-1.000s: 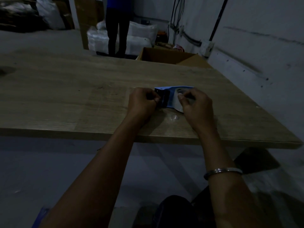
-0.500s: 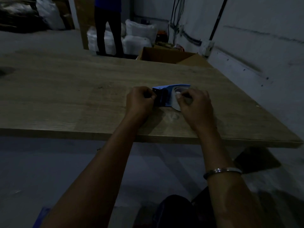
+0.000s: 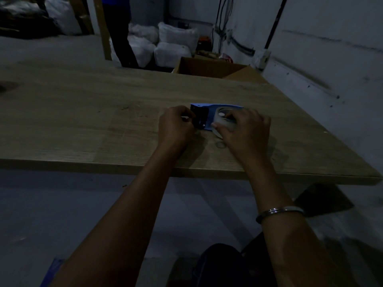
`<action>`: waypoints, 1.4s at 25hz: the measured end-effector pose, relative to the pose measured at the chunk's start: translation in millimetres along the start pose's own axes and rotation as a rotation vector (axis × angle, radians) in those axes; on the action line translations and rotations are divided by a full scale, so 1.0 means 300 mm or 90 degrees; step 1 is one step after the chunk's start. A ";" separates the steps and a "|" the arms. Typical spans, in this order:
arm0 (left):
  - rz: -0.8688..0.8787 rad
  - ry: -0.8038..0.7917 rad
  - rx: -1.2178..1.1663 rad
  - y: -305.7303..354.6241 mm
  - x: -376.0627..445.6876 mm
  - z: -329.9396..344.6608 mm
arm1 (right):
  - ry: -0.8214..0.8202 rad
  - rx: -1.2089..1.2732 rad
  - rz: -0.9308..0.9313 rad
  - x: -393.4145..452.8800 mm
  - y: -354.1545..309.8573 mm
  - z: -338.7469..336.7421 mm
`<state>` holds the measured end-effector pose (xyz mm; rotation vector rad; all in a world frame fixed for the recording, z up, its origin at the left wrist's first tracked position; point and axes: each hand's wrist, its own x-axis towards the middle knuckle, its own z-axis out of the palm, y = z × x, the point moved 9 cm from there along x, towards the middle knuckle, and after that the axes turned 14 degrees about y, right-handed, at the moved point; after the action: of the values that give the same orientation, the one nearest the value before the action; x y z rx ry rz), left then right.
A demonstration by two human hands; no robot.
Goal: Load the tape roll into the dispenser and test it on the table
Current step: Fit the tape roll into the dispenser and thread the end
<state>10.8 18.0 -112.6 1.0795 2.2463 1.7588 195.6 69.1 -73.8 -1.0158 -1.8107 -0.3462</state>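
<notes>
A wide wooden tabletop (image 3: pixel 83 121) fills the left of the view, dim and bare-grained. Beyond its far edge a person's dark trouser legs (image 3: pixel 122 42) stand beside a wooden post, with pale stuffed sacks (image 3: pixel 172 44) heaped behind them. Nearer, the left hand (image 3: pixel 176 127) is curled tight at the black front end of the blue dispenser (image 3: pixel 205 112), its fingertips pinching something there — too dark to tell what. The dispenser lies on the tabletop toward the near right part. The clear tape roll (image 3: pixel 224 121) sits in the dispenser's round end, and the right hand (image 3: pixel 244 133) grips it with fingers bent round its rim, covering the roll's near side. A metal bangle (image 3: pixel 279 212) circles the right forearm. Past the table's far right corner stands an open cardboard box (image 3: pixel 209 68) — then the pale wall (image 3: pixel 321 59).
</notes>
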 end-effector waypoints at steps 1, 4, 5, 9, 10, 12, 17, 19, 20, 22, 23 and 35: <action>0.005 -0.010 0.002 0.003 -0.002 0.003 | 0.002 0.010 -0.005 -0.001 -0.003 0.001; 0.015 -0.017 -0.002 0.013 -0.006 0.004 | -0.007 0.043 -0.009 -0.005 -0.003 0.014; 0.018 -0.013 -0.005 0.016 -0.006 0.003 | -0.015 0.057 -0.007 -0.006 -0.002 0.020; 0.041 -0.028 0.012 0.021 -0.011 0.014 | -0.044 0.101 0.009 -0.012 -0.005 0.024; 0.048 -0.035 0.018 0.024 -0.012 0.018 | -0.051 0.101 0.012 -0.013 -0.005 0.023; 0.054 -0.044 0.026 0.029 -0.016 0.020 | -0.062 0.102 0.013 -0.014 -0.006 0.023; 0.032 -0.065 0.013 0.023 -0.026 0.020 | -0.051 0.114 0.038 -0.014 -0.002 0.016; 0.025 -0.053 0.014 0.021 -0.023 0.013 | -0.050 0.080 0.038 -0.019 0.001 0.019; 0.019 -0.053 0.012 0.021 -0.023 0.013 | -0.051 0.071 0.034 -0.019 0.003 0.023; 0.011 -0.065 0.003 0.023 -0.026 0.021 | -0.058 0.086 0.040 -0.017 0.007 0.026; 0.008 -0.073 0.000 0.023 -0.028 0.023 | -0.064 0.101 0.047 -0.017 0.007 0.028; 0.002 -0.099 0.007 0.019 -0.024 0.037 | -0.101 0.189 0.072 -0.015 0.019 0.046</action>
<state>24.1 23.6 -113.6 1.1777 2.1655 1.6047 192.2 79.1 -85.4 -0.9509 -1.8681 0.0748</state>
